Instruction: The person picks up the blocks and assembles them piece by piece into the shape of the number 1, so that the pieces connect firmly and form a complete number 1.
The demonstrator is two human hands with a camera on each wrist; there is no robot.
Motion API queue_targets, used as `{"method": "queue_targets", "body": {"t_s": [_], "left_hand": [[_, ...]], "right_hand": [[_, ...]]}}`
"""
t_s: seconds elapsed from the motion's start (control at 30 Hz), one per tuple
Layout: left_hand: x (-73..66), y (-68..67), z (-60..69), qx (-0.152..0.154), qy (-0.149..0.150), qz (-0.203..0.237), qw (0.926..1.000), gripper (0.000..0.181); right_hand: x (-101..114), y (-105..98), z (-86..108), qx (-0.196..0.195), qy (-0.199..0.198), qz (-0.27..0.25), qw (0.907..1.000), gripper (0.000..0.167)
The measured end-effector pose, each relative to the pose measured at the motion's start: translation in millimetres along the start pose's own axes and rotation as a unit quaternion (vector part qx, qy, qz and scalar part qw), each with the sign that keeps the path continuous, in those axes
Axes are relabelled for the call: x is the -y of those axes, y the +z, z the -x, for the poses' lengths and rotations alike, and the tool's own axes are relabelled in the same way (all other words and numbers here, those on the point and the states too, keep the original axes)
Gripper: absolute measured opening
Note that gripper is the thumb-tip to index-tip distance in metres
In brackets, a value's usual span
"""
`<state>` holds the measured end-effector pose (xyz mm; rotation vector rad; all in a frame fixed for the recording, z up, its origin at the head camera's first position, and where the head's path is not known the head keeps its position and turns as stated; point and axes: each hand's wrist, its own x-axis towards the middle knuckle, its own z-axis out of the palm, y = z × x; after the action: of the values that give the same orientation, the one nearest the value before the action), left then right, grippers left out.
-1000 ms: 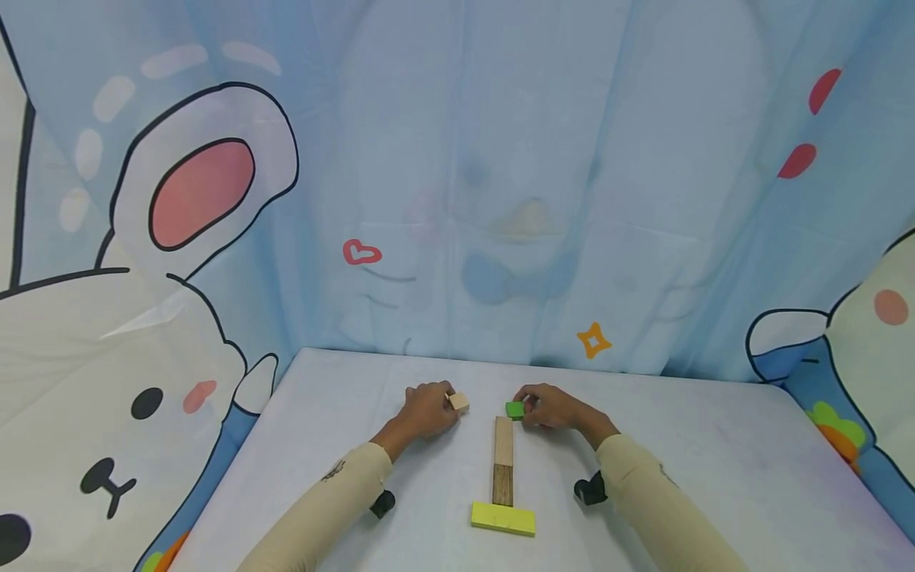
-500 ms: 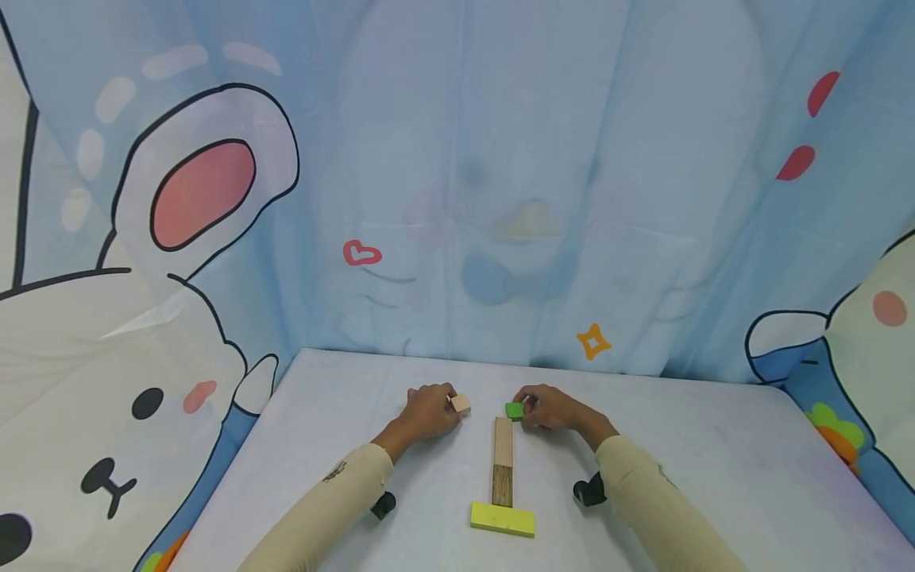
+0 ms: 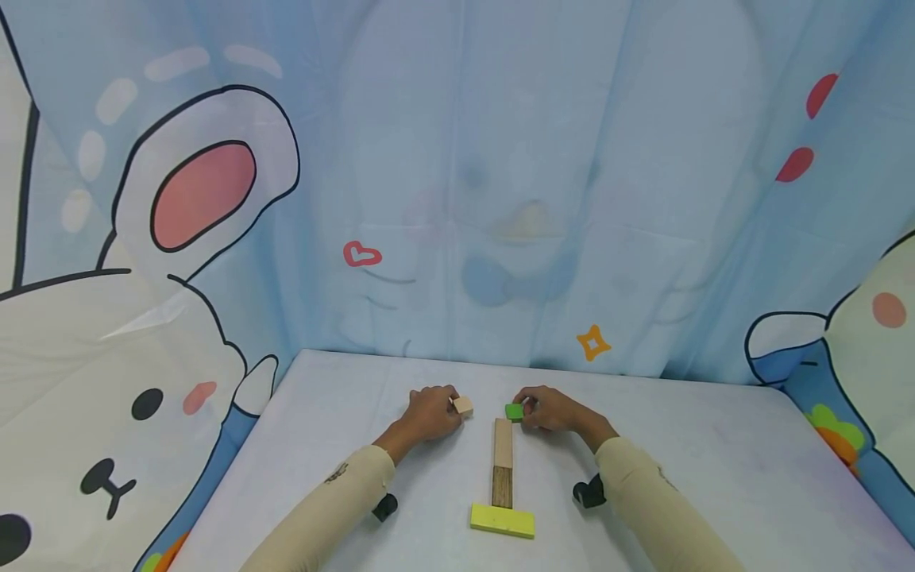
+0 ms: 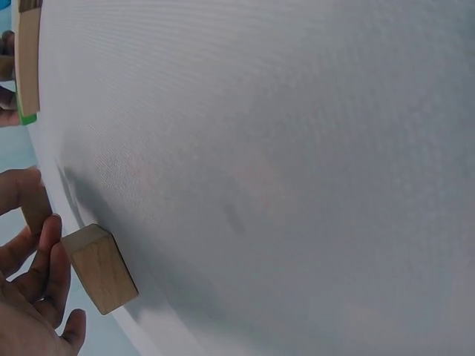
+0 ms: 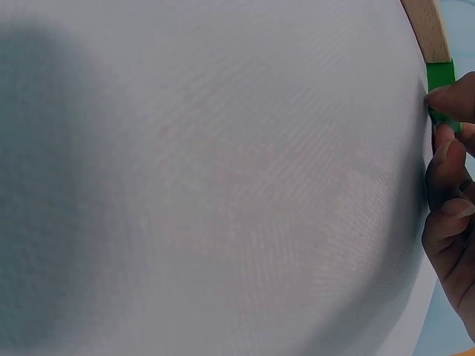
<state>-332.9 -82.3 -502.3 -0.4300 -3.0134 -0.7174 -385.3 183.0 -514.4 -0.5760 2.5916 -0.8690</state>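
My left hand pinches a small pale wooden block between fingertips, left of the row's far end. In the left wrist view, another wooden block stands beside the fingers; the hand hides it in the head view. With thumb and finger, my right hand holds a small green block at the far end of a pale wooden block. In the right wrist view the green block meets that wooden block's end. A darker brown block continues the row down to a crosswise yellow block.
The blocks lie on a white-covered table. Behind it hangs a blue curtain with cartoon figures. Black wrist devices show below the left sleeve and the right sleeve.
My left hand and its block have crept slightly to the right, towards the row. The right hand stays at the green block, and the other blocks keep their places.
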Motion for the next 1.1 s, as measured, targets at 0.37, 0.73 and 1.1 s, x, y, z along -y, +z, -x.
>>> {"method": "queue_targets", "body": {"t_s": [0.37, 0.73, 1.1], "left_hand": [[-7.0, -0.2, -1.0, 0.0, -0.002, -0.005, 1.0, 0.027], [-10.7, 1.6, -1.7, 0.0, 0.003, 0.005, 1.0, 0.024], [-11.6, 4.2, -3.7, 0.001, 0.006, -0.003, 1.0, 0.027]], "right_hand": [[-0.8, 0.2, 0.4, -0.003, 0.0, -0.006, 1.0, 0.032], [-0.7, 0.6, -0.3, -0.008, 0.014, -0.002, 0.9999, 0.033], [0.1, -0.1, 0.9, -0.005, 0.004, -0.003, 1.0, 0.033]]}}
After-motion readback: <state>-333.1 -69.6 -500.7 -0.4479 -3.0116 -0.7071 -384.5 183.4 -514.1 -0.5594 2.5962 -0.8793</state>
